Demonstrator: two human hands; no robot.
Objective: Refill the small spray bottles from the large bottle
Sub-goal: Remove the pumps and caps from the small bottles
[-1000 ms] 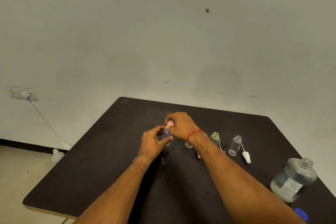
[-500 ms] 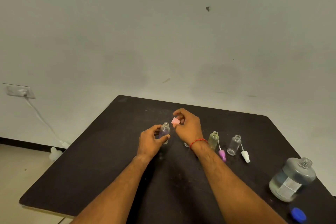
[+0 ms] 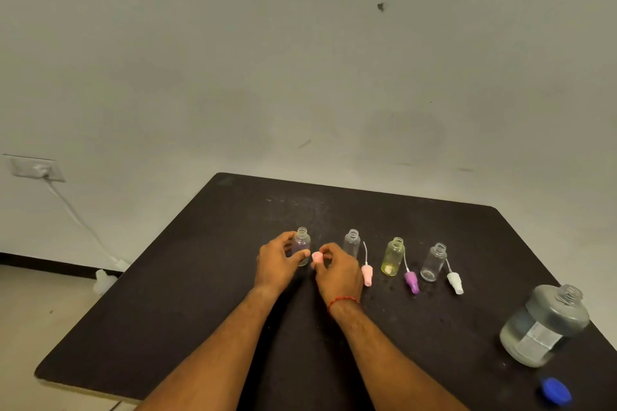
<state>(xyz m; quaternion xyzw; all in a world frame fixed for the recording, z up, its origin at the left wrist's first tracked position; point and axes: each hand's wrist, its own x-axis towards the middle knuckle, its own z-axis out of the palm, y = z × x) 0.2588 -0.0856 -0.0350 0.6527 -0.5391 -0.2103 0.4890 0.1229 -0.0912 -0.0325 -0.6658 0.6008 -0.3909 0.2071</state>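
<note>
**Four small bottles uncapped, pink spray cap in my right fingers**

Item: leftmost small spray bottle, clear, open-necked, upright on the black table. My left hand wraps it from the left, thumb across its lower front, fingers closed around its body.

Item: pink spray cap, pinched between my right hand's fingertips, just right of that bottle and low beside its base. Whether its dip tube hangs beneath is hidden by my fingers.

Hand pose: both forearms reach forward side by side, wrists low near the tabletop; a red thread bracelet circles the right wrist.

Row to the right: clear bottle with a pink sprayer lying beside it; yellow-tinted bottle with a purple sprayer; clear bottle with a white sprayer.

Far right: large bottle, uncapped, partly filled with clear liquid; its label is unreadable. Blue cap lies in front of it.
</note>
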